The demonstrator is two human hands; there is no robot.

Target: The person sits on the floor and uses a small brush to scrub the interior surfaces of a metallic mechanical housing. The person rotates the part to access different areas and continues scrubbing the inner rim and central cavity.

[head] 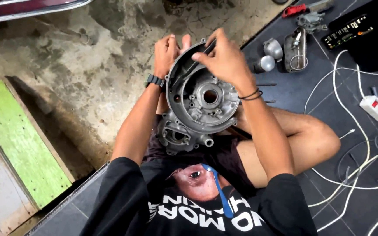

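Nearest, a grey engine casing (pixel 202 98) stands upright on the seated person's lap, its open face toward the camera, with a second, smaller casing part (pixel 178 135) just below it at about seven o'clock. The left hand (pixel 166 52) is closed round the casing's upper rim at eleven o'clock, steadying it. The right hand (pixel 225 57), at one o'clock, pinches a thin dark strip (pixel 193 65) that lies along the rim, possibly a gasket or seal; it is too thin to tell.

To do this well, it seems wise to keep the left grip firm so the casing cannot rock, and work the strip along the edge evenly rather than tugging at one spot.

Farther off, at two o'clock, small metal parts (pixel 273 48) lie on the dark floor mat (pixel 294 94), and white cables (pixel 351 131) at three o'clock.
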